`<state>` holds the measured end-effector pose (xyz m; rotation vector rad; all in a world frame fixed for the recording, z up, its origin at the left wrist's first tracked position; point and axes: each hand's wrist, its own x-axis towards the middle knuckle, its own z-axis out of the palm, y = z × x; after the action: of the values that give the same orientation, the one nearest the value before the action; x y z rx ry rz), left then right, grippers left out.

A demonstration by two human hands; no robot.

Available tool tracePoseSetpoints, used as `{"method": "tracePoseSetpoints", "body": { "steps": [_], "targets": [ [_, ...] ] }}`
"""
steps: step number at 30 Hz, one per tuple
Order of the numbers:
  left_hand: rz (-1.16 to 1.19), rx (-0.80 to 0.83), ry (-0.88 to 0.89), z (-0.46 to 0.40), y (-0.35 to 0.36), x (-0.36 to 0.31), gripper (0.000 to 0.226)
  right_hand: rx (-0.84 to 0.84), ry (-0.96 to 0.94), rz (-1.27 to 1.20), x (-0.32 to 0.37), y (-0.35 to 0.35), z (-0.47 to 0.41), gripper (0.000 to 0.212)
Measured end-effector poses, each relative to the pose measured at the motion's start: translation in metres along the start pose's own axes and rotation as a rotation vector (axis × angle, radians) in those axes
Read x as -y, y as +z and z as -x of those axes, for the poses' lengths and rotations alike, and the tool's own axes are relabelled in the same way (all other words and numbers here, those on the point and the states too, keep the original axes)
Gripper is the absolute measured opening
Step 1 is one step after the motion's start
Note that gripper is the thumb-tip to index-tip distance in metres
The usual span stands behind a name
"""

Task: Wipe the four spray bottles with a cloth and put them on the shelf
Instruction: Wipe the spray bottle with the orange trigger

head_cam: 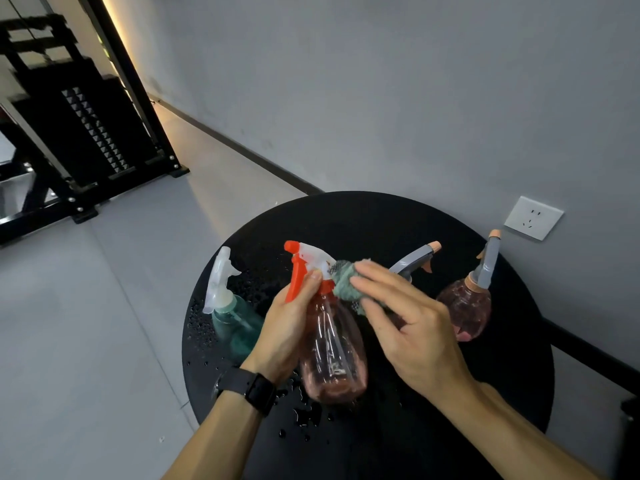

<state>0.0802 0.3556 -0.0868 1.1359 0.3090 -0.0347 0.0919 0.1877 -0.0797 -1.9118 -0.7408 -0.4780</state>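
We are looking down at a round black table [398, 216] dotted with water drops, standing beside a grey wall. Our left hand [291, 327] is lifting a clear pink plastic spray bottle with an orange-and-white trigger head [332, 348] above the table, fingers clamped around its neck just under the trigger, probably so the body stays free for wiping. Our right hand [408, 327] is pressing a small bunched grey-green cloth [346, 282] against the bottle's collar, fingers closed on the cloth, seemingly working at the joint where drops tend to collect. 3 more bottles are waiting on the table: a teal translucent bottle with a white trigger [232, 323] to the left, a round pink faceted bottle with a grey-and-peach sprayer [465, 313] to the right, and another grey-and-peach sprayer [415, 259] showing behind our right hand, its body hidden. A black metal shelf unit [79, 133] is standing well apart on the floor at upper left; no bottle is visible on it.
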Motion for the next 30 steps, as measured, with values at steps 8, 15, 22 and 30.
{"method": "tracePoseSetpoints", "body": {
  "steps": [8,15,22,30],
  "targets": [
    [0.033,-0.015,0.026,0.003,0.0,-0.003,0.032,0.086,0.024,-0.008,0.006,0.022,0.001,0.031],
    [-0.01,-0.097,0.057,0.0,-0.01,-0.008,0.032,0.19,0.002,0.01,0.0,0.012,0.016,0.03],
    [-0.051,-0.05,0.083,0.0,-0.007,-0.006,0.029,0.143,-0.022,0.087,-0.011,0.004,0.01,0.034],
    [-0.193,0.077,0.147,0.007,0.012,0.005,0.03,-0.102,0.034,-0.035,0.016,0.022,-0.01,0.033]
  ]
}}
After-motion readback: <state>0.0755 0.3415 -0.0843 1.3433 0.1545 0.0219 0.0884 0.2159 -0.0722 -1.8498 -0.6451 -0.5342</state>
